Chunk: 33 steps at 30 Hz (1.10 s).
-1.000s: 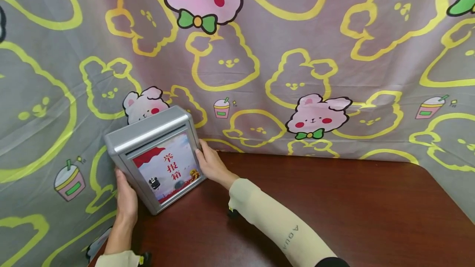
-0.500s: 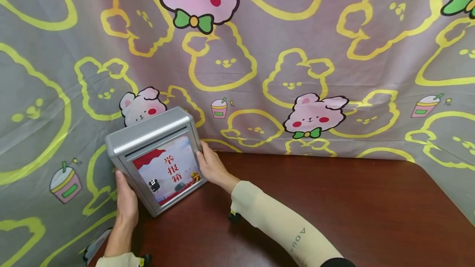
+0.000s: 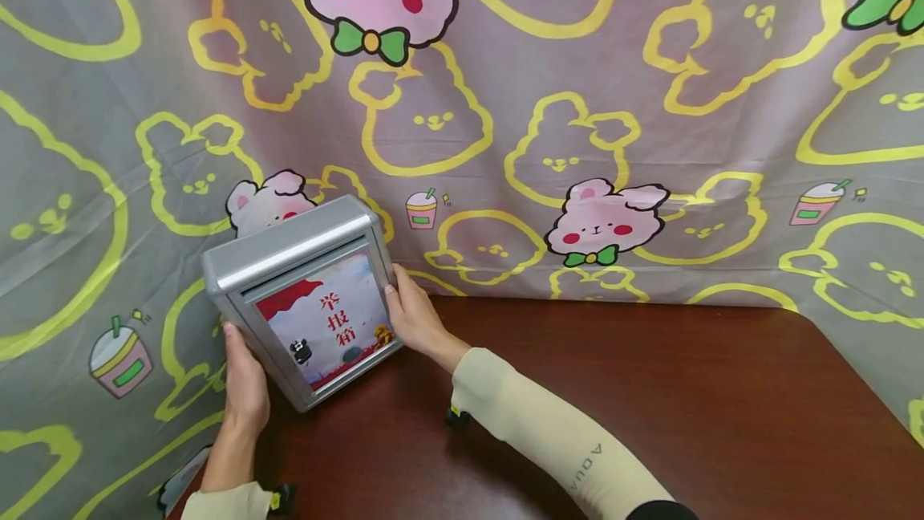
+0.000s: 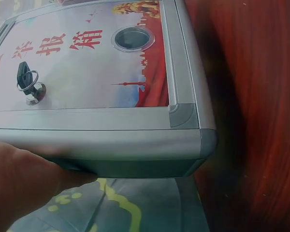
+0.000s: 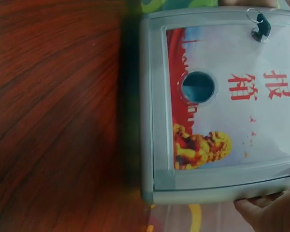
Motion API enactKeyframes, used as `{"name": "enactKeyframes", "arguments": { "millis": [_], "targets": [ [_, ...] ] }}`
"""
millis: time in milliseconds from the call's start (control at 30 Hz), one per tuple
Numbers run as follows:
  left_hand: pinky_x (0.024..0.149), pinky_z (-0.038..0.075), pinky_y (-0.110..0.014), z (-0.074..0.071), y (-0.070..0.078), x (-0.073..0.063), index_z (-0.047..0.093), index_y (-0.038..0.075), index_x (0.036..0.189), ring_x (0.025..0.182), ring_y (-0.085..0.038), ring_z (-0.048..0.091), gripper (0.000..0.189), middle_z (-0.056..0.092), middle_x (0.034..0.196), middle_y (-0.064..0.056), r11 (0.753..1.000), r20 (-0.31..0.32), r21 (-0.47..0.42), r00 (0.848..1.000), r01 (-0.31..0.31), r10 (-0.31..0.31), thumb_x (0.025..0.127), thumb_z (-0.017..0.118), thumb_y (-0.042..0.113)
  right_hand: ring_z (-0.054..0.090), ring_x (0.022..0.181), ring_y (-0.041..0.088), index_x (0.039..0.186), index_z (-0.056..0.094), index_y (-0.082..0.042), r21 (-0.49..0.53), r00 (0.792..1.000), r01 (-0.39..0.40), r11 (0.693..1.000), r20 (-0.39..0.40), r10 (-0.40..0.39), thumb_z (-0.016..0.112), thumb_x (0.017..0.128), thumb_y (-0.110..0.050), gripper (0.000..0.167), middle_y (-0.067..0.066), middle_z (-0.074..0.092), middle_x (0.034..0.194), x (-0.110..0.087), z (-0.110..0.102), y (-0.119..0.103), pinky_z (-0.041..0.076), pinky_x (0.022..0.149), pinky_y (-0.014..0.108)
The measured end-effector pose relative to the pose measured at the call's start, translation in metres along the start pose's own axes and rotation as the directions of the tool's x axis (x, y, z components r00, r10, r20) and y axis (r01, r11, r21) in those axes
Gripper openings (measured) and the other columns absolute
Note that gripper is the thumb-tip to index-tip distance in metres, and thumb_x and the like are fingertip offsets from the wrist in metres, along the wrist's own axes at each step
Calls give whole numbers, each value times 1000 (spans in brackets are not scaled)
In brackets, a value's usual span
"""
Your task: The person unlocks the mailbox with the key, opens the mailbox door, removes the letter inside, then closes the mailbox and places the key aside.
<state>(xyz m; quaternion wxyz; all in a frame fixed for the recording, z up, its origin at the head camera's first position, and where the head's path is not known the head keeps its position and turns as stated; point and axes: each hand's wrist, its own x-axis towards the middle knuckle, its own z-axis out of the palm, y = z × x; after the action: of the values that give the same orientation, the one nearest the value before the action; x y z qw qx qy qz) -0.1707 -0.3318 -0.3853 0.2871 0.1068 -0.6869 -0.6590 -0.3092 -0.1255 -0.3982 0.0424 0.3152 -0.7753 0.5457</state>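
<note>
A silver metal report box (image 3: 325,295) with red Chinese characters on its front panel tilts at the table's left back corner. A narrow slot (image 3: 310,266) runs below its top. My left hand (image 3: 246,383) grips the left side, its thumb (image 4: 43,176) along the side wall in the left wrist view. On the opposite side my right hand (image 3: 415,313) holds the box, thumb at the front edge and other fingers reaching behind. A key (image 4: 25,77) on a ring stands in the panel's lock. Near the panel's lower edge is a round window (image 5: 198,87). The box's back is hidden.
The dark red-brown wooden table (image 3: 650,400) stretches to the right of the box. A grey cloth (image 3: 505,38) printed with yellow outlines and rabbits hangs close behind the table and along its left side.
The box has risen slightly between both hands, which keep their hold on it. The background has shifted a little left in the head view.
</note>
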Motion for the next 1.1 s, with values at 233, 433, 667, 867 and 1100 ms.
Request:
{"name": "enactKeyframes", "arguments": {
  "millis": [233, 433, 667, 867, 1100],
  "targets": [
    [117, 9, -16, 7, 11, 0, 12, 22, 166, 146, -9, 15, 63, 21, 162, -1, 999, 4, 36, 1000, 14, -14, 109, 5, 48, 51, 136, 27, 156, 35, -2, -36, 999, -9, 999, -37, 7, 38, 110, -21, 49, 18, 52, 149, -3, -14, -13, 41, 115, 43],
    [120, -7, -17, 14, 18, 2, -8, 17, 165, 149, 0, -4, 64, -4, 171, 4, 1000, 67, 17, 998, 11, -12, 109, 3, 46, 44, 143, 28, 158, 30, 0, -42, 998, -39, 998, -44, 37, 37, 111, -21, 52, 19, 45, 155, -8, -28, -19, 36, 119, 44],
    [120, 1, -14, 26, 19, 5, 0, 11, 165, 149, -5, 6, 65, 7, 168, -4, 999, 80, -44, 997, -19, 23, 110, 3, 44, 41, 145, 29, 159, 28, 0, -42, 997, -61, 997, -44, 60, 36, 111, -23, 54, 17, 41, 159, -12, -40, -22, 35, 119, 45],
    [115, 17, -14, 38, 18, 9, 12, 10, 164, 143, -11, 23, 64, 27, 154, -2, 995, 67, -86, 996, -46, 51, 110, 6, 44, 43, 144, 31, 157, 30, 2, -72, 996, -54, 996, -81, 48, 37, 111, -20, 52, 21, 43, 156, -15, -51, -22, 35, 119, 46],
    [107, 26, -17, 55, 21, 16, 20, 11, 161, 131, -12, 33, 66, 36, 140, 2, 995, 158, -83, 986, -45, 58, 109, 7, 50, 42, 145, 32, 157, 32, 2, -88, 987, -61, 994, -154, 47, 39, 110, -18, 52, 21, 44, 156, -18, -65, -21, 32, 121, 46]
  ]
}}
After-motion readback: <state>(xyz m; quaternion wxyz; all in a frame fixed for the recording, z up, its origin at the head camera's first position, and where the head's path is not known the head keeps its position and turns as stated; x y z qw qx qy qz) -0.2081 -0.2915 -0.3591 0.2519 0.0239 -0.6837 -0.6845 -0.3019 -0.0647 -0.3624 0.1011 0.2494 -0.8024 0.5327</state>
